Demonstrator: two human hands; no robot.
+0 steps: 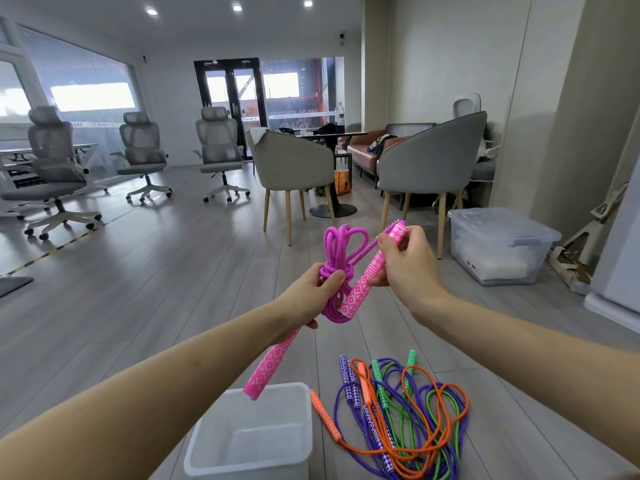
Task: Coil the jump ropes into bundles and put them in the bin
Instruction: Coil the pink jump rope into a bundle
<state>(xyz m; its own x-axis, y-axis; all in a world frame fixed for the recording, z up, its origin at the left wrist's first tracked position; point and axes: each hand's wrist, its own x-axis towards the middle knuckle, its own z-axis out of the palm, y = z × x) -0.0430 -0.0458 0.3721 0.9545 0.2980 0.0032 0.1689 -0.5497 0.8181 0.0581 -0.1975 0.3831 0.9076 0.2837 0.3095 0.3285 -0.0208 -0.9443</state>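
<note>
I hold a pink jump rope (341,247) up in front of me, its cord folded into loops and wrapped round the middle. My left hand (311,292) grips the wrapped bundle, and one pink patterned handle (270,367) hangs down from it over the bin. My right hand (403,261) pinches the other pink handle (367,277), which slants beside the bundle. The white plastic bin (221,448) stands on the floor below with nothing in it. To its right, orange, purple and green jump ropes (401,417) lie tangled in a loose pile.
A lidded clear storage box (498,244) stands at the right by the wall. Two grey armchairs (294,164) and a small table are ahead, with several office chairs (52,157) at the left. Bare wood floor lies around the bin.
</note>
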